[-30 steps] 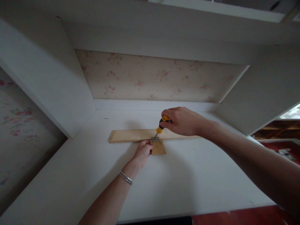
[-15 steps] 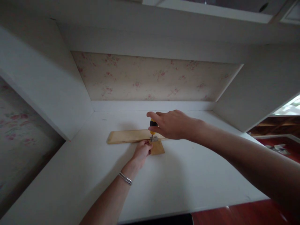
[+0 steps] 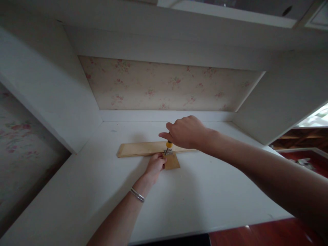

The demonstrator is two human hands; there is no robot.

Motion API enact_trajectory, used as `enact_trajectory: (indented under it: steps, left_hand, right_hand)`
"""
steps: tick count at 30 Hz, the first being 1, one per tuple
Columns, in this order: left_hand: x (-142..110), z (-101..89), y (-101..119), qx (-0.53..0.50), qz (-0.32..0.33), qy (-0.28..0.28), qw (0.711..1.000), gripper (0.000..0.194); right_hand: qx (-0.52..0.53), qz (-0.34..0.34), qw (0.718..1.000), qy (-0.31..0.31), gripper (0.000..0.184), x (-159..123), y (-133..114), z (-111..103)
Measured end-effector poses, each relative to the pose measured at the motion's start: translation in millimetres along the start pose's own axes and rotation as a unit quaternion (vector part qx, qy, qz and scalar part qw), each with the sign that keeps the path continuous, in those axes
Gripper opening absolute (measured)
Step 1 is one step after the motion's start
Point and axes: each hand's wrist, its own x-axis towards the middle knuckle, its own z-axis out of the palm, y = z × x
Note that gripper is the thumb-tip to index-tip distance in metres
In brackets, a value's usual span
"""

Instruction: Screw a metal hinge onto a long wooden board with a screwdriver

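Observation:
My right hand is closed around the handle of a yellow and black screwdriver, most of it hidden by the fingers. The shaft slants down to a small metal hinge. That hinge lies across the joint between a long wooden board and a small square wooden piece in front of it. My left hand, with a silver bangle on the wrist, pinches the left edge of the small piece near the hinge.
The wood lies on a white desk top inside a white recess. Side panels stand left and right, with a shelf overhead. Floral wallpaper covers the back. Red flooring shows past the front edge.
My right hand has turned and risen slightly, and its fingers have changed their place on the screwdriver, which leans more. The left hand and the wood have stayed put.

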Motion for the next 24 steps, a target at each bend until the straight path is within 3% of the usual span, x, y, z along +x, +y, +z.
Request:
enact_trajectory:
  steps: [5,7,10,13,15,18,22,24]
  left_hand:
    - [-3.0,1.1,3.0,0.008,-0.005,0.009,1.0,0.018]
    - [-2.2,1.2,2.5,0.008,-0.002,0.0,1.0,0.018]
    - [-0.1,0.3,0.5,0.0,0.002,-0.005,1.0,0.018]
    - [1.5,-1.1,-1.2,0.003,0.0,0.0,1.0,0.018]
    - [2.2,-1.7,-2.0,0.01,0.001,-0.002,1.0,0.019]
    - [2.7,-2.1,-2.6,0.013,0.008,-0.007,1.0,0.02]
    - [2.4,-2.1,-2.0,0.004,0.004,-0.004,1.0,0.02]
    - [1.8,-1.6,-1.3,0.006,0.002,-0.006,1.0,0.021]
  right_hand:
    - [0.048,-0.054,0.997,-0.033,0.049,-0.9,2.0,-1.9]
    - [0.013,-0.037,0.999,-0.014,0.047,-0.2,2.0,-0.5]
    - [0.005,-0.003,1.0,0.017,0.058,1.8,3.1,2.9]
    - [0.054,-0.041,0.998,-0.01,0.055,2.8,5.4,3.8]
    - [0.036,-0.037,0.999,-0.017,0.049,3.0,5.5,3.3]
    - [0.0,-0.003,1.0,0.009,0.055,3.0,3.4,3.1]
    - [0.049,-0.052,0.997,-0.023,0.045,3.4,1.5,3.0]
    - [0.025,-0.048,0.998,-0.018,0.045,4.3,1.9,2.5]
